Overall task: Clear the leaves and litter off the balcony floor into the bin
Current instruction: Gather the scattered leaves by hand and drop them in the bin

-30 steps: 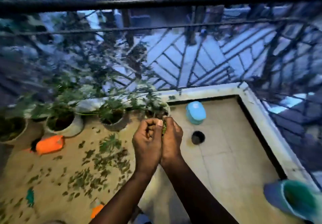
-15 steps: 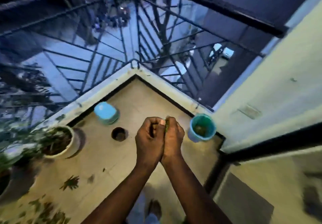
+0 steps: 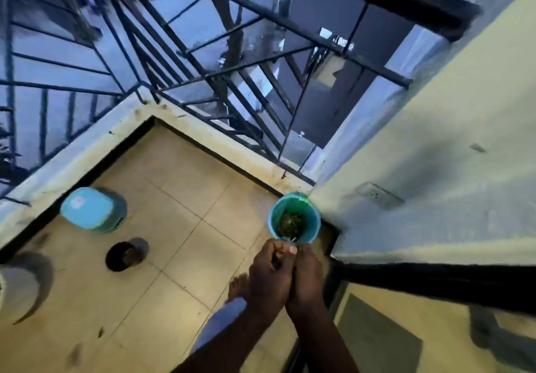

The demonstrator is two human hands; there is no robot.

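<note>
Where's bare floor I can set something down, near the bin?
Widest bare tiles: between the blue lidded tub and the bin, up to the kerb. Also bare: below the dark round hole, bar a few scraps. Crowded: the bin's corner, where left hand and right hand clasp leaves beside a foot.

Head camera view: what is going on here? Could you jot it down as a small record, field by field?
Place: tiled balcony floor, corner between black metal railing and pale wall
Hands: left hand and right hand cupped together, fingers curled round a handful of leaves, mostly hidden
Bin: round teal plastic bin in the corner, just beyond the hands
Bin contents: dark green leaf litter
Also on floor: light blue lidded plastic container; dark round hole or cup, cannot tell which
Stage: handful not yet dropped
</note>
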